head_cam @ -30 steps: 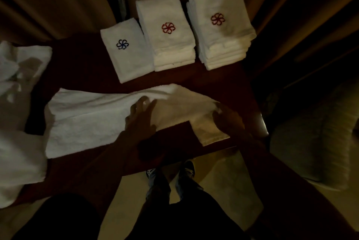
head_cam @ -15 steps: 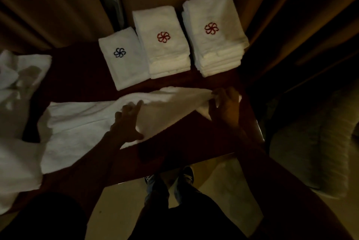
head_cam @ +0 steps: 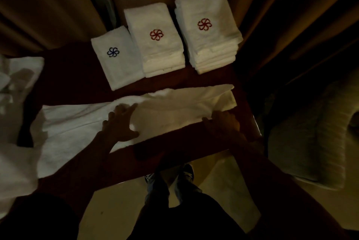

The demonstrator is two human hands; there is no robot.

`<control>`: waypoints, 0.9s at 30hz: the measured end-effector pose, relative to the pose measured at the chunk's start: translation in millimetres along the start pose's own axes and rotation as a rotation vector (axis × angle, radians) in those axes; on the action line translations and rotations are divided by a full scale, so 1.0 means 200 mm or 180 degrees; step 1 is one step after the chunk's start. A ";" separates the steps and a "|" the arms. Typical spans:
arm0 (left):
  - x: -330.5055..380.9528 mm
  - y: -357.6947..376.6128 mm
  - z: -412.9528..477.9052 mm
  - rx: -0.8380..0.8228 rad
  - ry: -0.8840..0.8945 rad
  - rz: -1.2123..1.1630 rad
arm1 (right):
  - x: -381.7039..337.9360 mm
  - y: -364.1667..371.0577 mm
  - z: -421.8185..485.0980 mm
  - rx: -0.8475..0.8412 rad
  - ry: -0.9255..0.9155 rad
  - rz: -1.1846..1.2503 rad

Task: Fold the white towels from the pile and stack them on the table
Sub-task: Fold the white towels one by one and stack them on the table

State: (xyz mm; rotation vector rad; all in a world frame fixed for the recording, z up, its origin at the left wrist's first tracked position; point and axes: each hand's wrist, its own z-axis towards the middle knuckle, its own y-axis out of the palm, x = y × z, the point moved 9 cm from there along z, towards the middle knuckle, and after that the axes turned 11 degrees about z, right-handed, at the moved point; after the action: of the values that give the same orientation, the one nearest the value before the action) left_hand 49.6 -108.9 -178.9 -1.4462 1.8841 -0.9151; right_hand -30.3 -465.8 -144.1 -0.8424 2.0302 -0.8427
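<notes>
A long white towel (head_cam: 81, 123) lies spread across the dark wooden table (head_cam: 73, 80), its right part folded over. My left hand (head_cam: 118, 123) lies flat on its middle, fingers spread. My right hand (head_cam: 223, 123) rests at the towel's near right edge; its fingertips are too dark to read. At the back stand three lots of folded towels: a single one with a blue flower mark (head_cam: 116, 57), a stack with a red mark (head_cam: 155, 38), and a taller stack with a red mark (head_cam: 207, 26). The unfolded pile (head_cam: 13, 88) sits at the left.
Curtains (head_cam: 38, 6) hang behind the table. A padded chair (head_cam: 310, 133) stands close on the right. My feet (head_cam: 171, 173) show on the pale floor below the table's near edge (head_cam: 174, 150).
My right hand carried the towel's right end up and back, laid it down and returned to the near edge. My left hand shifted and flattened on the middle.
</notes>
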 end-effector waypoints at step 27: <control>0.23 -0.06 -0.02 0.0969 -0.0073 -0.0166 | 0.14 0.04 0.07 0.0310 -0.0062 -0.0511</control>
State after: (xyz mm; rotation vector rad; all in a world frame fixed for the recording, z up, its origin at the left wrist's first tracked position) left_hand 42.6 -155.3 -168.2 -1.3187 1.6140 -1.1490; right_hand -35.0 -486.6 -168.1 -0.9640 1.9073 -1.0099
